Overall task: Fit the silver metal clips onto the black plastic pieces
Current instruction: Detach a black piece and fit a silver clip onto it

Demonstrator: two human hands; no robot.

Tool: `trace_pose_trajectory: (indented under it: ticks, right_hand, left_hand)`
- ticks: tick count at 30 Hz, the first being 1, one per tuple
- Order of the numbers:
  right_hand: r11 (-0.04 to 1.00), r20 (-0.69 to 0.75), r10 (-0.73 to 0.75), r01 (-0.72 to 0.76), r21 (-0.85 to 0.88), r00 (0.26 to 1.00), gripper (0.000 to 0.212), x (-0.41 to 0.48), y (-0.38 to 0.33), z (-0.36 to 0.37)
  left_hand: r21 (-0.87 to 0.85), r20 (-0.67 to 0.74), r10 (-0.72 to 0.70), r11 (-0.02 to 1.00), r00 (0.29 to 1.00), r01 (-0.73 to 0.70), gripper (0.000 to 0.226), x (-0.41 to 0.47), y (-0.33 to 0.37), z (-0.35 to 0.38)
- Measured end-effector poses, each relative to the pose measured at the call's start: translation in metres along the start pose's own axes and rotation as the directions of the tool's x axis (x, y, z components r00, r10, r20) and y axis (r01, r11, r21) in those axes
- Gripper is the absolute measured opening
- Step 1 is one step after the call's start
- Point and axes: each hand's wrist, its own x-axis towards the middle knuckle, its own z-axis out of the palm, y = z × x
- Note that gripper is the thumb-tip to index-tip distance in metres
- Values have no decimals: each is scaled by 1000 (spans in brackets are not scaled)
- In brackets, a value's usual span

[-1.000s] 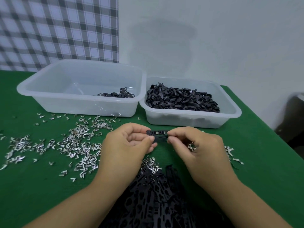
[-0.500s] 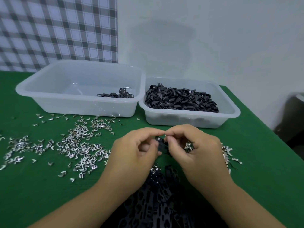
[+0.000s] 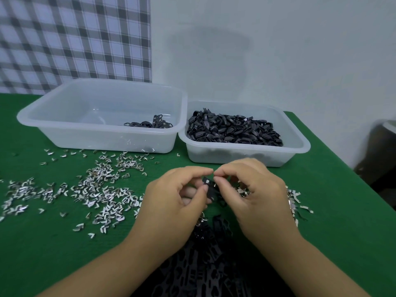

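Head view: left hand (image 3: 171, 202) pinches a small black plastic piece (image 3: 209, 188) steady so the right hand (image 3: 252, 196), fingertips pinched at its top end, can seemingly seat an unseen silver metal clip.

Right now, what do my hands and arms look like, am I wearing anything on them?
The left hand and right hand are bare: no gloves, rings or watch show. Both forearms are bare too, with no sleeve in view.

The green table (image 3: 342, 221) is being occupied along its far edge by a larger tub (image 3: 96, 139) and a smaller tub (image 3: 235, 156), side by side. Silver metal clips (image 3: 100, 189) are being left scattered across its left half, and black plastic pieces (image 3: 214, 273) are being kept heaped at the near edge.
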Motion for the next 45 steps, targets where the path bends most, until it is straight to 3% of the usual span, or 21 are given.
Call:
trace_pose_trajectory:
  ticks: [5, 11, 34, 39, 45]
  right_hand:
    - [995, 27, 78, -80, 61, 997, 5, -1, 1, 0]
    - [996, 37, 72, -74, 58, 997, 8, -2, 1, 3]
    - [999, -34, -29, 28, -30, 999, 9, -2, 0, 5]
    - [1000, 8, -9, 9, -4, 1000, 8, 0, 0, 4]
    - [971, 139, 142, -165, 173, 980, 13, 1, 2, 0]
  left_hand:
    - [-78, -29, -101, 992, 994, 98, 31, 2, -3, -1]
    - [-184, -14, -169, 969, 985, 164, 23, 4, -3, -2]
    - [-258, 0, -140, 957, 990, 135, 23, 3, 0, -2]
    - [-197, -6, -99, 976, 995, 96, 30, 3, -2, -2]
    - [-61, -50, -3, 998, 999, 0, 42, 2, -3, -2]
